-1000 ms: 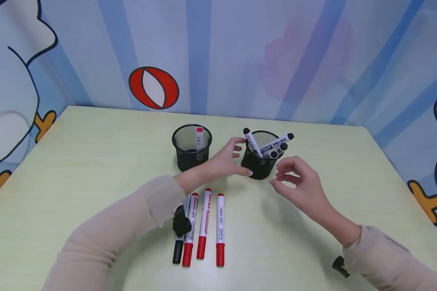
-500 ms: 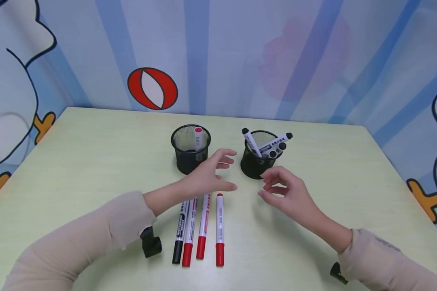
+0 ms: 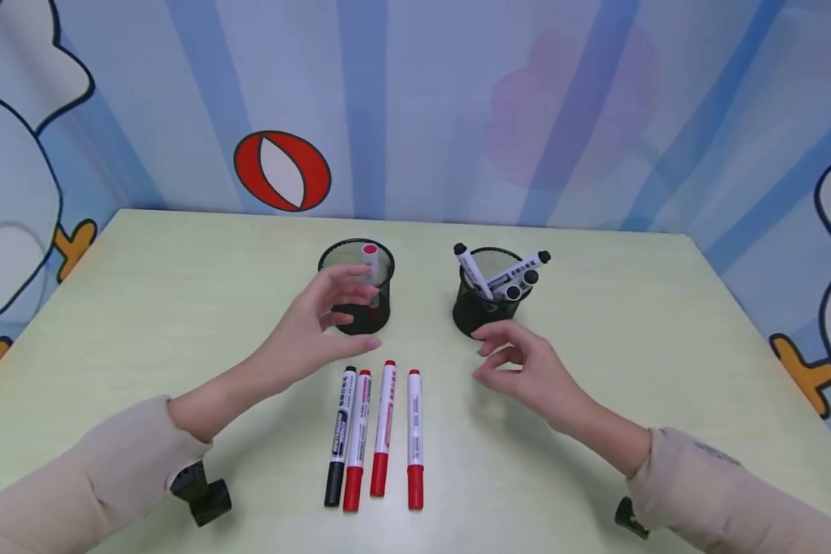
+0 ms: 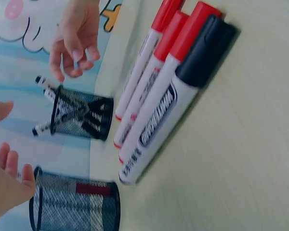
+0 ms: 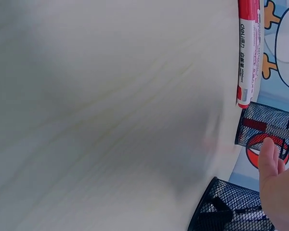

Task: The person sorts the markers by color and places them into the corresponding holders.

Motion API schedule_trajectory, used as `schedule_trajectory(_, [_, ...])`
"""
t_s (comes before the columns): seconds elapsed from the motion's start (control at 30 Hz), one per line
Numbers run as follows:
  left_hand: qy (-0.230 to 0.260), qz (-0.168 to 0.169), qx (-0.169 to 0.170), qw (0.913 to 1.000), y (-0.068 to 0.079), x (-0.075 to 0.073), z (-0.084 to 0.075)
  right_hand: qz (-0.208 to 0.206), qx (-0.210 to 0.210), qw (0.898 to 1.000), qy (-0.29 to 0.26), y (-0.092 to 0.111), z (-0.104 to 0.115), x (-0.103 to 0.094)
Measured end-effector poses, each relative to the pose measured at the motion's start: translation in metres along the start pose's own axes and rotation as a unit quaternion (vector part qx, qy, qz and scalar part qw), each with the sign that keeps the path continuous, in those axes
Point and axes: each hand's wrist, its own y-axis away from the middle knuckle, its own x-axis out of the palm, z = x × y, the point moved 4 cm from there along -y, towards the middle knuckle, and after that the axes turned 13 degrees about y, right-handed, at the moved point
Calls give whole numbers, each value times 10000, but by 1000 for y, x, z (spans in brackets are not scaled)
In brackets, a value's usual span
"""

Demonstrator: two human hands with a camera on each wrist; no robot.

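While neither hand carries anything, four markers lie side by side on the table [image 3: 201,292], nearer to the person than both hands and between them: a black-capped marker [image 3: 339,438] closest to the left hand's side, then three red-capped markers [image 3: 384,423] toward the right hand. The right hand [image 3: 529,373] hovers beyond and to the right of that row, its fingers loosely bent with a gap to the thumb. The left hand [image 3: 305,331] is spread in a loose curve, thumb apart from the fingers. Just beyond it stands the left mesh cup [image 3: 383,308], holding one red-ended marker [image 3: 370,255]; whether the fingertips touch the cup, I cannot tell. Just beyond the right hand stands the right mesh cup [image 3: 467,312], with several black-ended markers [image 3: 471,269] leaning out. Farthest off is a printed backdrop [image 3: 443,115].

The step in hand appears to be sorting by colour, between two placements. The next move probably calls for lowering a hand to the row, pinching one marker and lifting it clear of its close neighbours.
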Motion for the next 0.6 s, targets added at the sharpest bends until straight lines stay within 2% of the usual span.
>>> schedule_trajectory(0.13, [-175, -469, 160, 9986, 2, -23, 2, 125, 232, 9994, -209, -4, 1, 5])
schedule_trajectory(0.27, [-251, -841, 116, 9961, 1, -41, 8, 351, 452, 9965, -617, -7, 2, 12])
schedule_trajectory(0.4, [-268, -933, -17, 9953, -4, -51, 19, 575, 717, 9911, -961, -10, 2, 20])
schedule_trajectory(0.6, [-182, -832, -383, 9956, -17, -57, 36, 687, 950, 9866, -1135, -14, 4, 32])
